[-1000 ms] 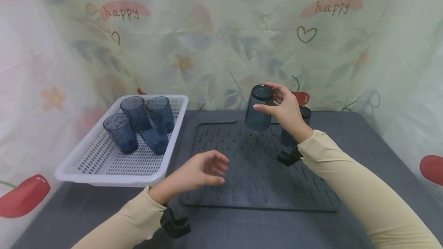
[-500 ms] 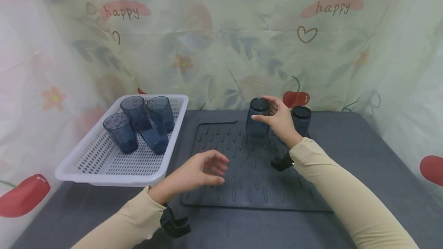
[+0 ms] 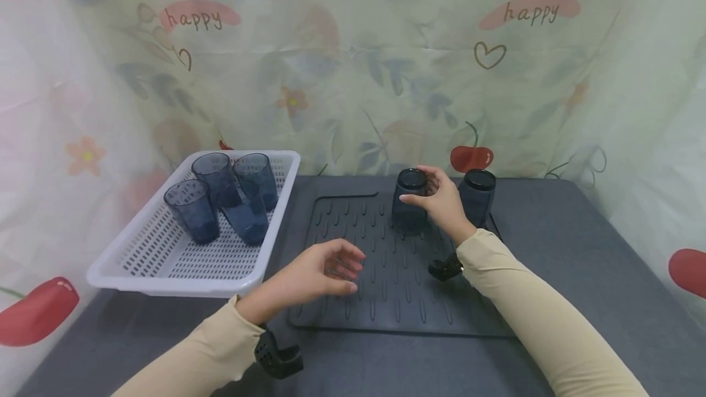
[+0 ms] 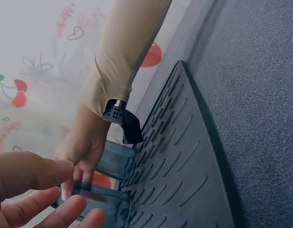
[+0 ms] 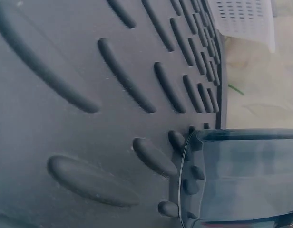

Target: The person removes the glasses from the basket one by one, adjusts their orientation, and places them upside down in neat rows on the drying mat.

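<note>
My right hand [image 3: 445, 206] holds a dark blue drinking glass [image 3: 407, 212] near its upturned base, thumb in front and fingers behind. That glass stands upside down toward the back of the black ridged drying mat [image 3: 380, 287]; in the right wrist view the rim of the glass [image 5: 241, 175] seems to meet the mat. A second inverted glass [image 3: 478, 192] stands just right of it, partly behind my right hand. Over the mat's left front, my left hand [image 3: 315, 269] hovers with loosely bent fingers and nothing in them.
A white perforated basket [image 3: 182, 288] sits at the left, bearing several blue glasses [image 3: 192, 208], some leaning. Beneath everything is a dark grey tabletop [image 3: 375, 366]. A printed curtain [image 3: 342, 109] hangs along the back and sides.
My right hand has lowered the inverted glass from above the mat's back edge onto the mat. More of the second glass shows now. My left hand stays still.
</note>
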Demonstrator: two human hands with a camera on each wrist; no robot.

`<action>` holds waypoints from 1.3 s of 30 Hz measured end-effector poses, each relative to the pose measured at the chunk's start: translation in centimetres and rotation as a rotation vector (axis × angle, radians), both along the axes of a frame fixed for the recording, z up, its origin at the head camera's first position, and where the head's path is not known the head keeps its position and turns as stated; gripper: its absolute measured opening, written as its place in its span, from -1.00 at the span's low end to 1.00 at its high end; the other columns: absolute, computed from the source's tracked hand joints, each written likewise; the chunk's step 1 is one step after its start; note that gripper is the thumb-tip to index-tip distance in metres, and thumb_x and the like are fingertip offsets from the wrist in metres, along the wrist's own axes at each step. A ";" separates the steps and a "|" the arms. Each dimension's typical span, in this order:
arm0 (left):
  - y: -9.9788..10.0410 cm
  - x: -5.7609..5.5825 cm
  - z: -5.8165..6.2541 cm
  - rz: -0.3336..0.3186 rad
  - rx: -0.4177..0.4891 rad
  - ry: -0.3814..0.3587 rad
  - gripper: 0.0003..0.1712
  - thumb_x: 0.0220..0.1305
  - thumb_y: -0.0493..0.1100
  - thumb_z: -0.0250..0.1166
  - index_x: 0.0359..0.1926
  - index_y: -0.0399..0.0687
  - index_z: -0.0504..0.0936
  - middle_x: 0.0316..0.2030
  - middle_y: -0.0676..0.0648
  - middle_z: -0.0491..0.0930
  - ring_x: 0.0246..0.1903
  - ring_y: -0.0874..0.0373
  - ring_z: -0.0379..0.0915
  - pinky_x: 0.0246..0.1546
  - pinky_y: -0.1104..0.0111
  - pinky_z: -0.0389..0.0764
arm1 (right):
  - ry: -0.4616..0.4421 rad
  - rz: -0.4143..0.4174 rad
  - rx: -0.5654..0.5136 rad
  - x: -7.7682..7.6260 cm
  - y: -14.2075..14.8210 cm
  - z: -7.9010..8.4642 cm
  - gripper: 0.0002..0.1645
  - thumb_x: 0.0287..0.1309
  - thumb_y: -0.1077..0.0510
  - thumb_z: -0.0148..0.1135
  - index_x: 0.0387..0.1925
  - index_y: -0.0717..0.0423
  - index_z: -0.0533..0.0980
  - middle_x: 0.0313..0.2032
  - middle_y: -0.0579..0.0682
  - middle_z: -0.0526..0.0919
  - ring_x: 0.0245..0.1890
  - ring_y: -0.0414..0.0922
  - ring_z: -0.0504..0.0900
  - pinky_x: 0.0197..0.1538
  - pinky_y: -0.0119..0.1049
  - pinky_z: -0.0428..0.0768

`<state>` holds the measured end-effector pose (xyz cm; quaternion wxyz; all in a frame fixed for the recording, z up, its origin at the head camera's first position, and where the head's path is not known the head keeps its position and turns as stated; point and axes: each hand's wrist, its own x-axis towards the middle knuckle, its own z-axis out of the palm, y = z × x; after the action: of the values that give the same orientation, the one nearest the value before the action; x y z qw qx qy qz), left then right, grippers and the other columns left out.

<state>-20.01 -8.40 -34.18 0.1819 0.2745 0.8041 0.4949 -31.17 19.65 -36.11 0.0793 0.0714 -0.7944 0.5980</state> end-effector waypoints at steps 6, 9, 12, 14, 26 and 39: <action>0.2 0.0 0.0 -0.002 0.005 -0.008 -0.52 0.18 -0.25 0.37 0.13 -0.12 0.49 -0.02 -0.14 0.57 -0.01 -0.07 0.56 0.00 0.24 0.61 | -0.014 0.000 -0.008 0.1 0.1 -0.2 -0.09 0.02 0.22 0.45 0.38 0.04 0.22 0.32 0.08 0.37 0.32 -0.01 0.38 0.30 -0.08 0.42; 0.2 0.1 0.0 0.000 0.007 -0.012 -0.52 0.18 -0.26 0.37 0.13 -0.13 0.49 -0.01 -0.17 0.57 -0.01 -0.06 0.56 0.00 0.24 0.61 | -0.022 0.006 -0.003 0.1 0.3 -0.2 -0.09 0.04 0.20 0.44 0.38 0.06 0.20 0.32 0.09 0.36 0.33 -0.01 0.36 0.31 -0.07 0.41; 0.3 0.1 0.1 -0.004 0.010 -0.010 -0.52 0.18 -0.27 0.37 0.13 -0.15 0.49 -0.01 -0.18 0.57 -0.02 -0.04 0.57 0.01 0.24 0.61 | -0.029 0.008 0.011 0.0 0.4 -0.1 -0.08 0.05 0.17 0.44 0.39 0.07 0.18 0.33 0.09 0.34 0.35 -0.01 0.34 0.32 -0.04 0.40; 0.3 0.1 0.1 -0.008 0.012 -0.008 -0.52 0.18 -0.27 0.37 0.13 -0.17 0.49 -0.01 -0.19 0.56 -0.02 -0.04 0.57 0.01 0.23 0.61 | -0.036 0.010 0.020 0.0 0.5 -0.1 -0.07 0.05 0.16 0.44 0.39 0.04 0.18 0.34 0.08 0.33 0.35 -0.01 0.34 0.31 -0.01 0.39; 0.6 0.1 0.0 -0.012 0.015 -0.020 -0.52 0.18 -0.24 0.38 0.12 -0.14 0.49 0.00 -0.21 0.56 -0.02 -0.02 0.56 -0.01 0.26 0.62 | -0.049 0.041 0.044 0.0 1.2 -0.7 -0.01 -0.05 0.02 0.52 0.38 -0.10 0.18 0.38 0.02 0.27 0.40 0.02 0.26 0.31 0.07 0.37; -1.1 -0.2 2.2 0.034 0.068 0.063 -0.47 0.20 -0.25 0.36 0.19 -0.16 0.44 0.04 -0.21 0.55 0.04 -0.03 0.54 0.02 0.24 0.61 | -0.077 0.057 0.060 0.0 1.4 -0.4 -0.02 -0.05 0.02 0.52 0.36 -0.14 0.18 0.40 0.02 0.23 0.39 0.07 0.27 0.26 0.12 0.41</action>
<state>-20.21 -9.50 -31.99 0.1388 0.2824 0.7967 0.5160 -31.21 21.06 -36.55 0.0295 0.0733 -0.8122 0.5780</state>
